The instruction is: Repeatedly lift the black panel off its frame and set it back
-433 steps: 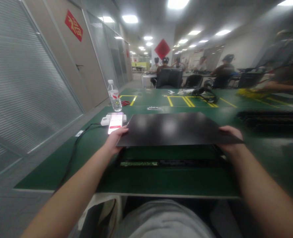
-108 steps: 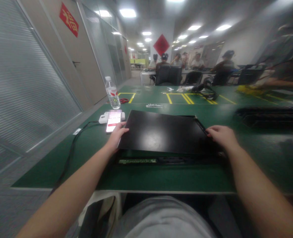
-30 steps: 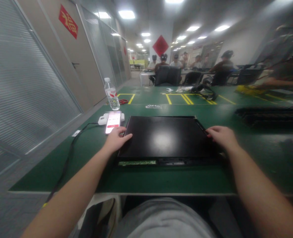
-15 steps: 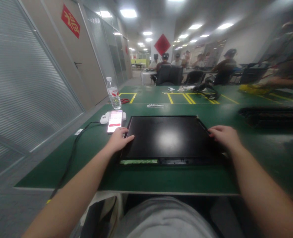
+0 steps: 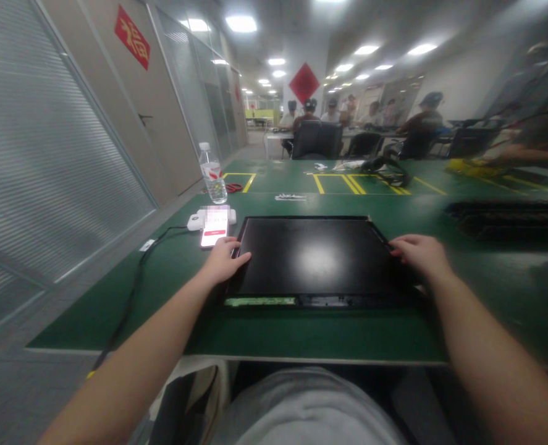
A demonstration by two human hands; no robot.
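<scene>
A black flat screen panel lies face up on the green table, with a bright reflection on its surface. Along its near edge runs a strip, part green and part black. My left hand closes on the panel's left edge, thumb on top of the screen and fingers at the side. At the right edge, my right hand pinches the rim, its fingertips partly hidden behind the hand.
A lit phone leans on a white power strip beside my left hand. Behind stand a water bottle and red-handled scissors. Long black parts lie to the right. Several people sit at tables farther back.
</scene>
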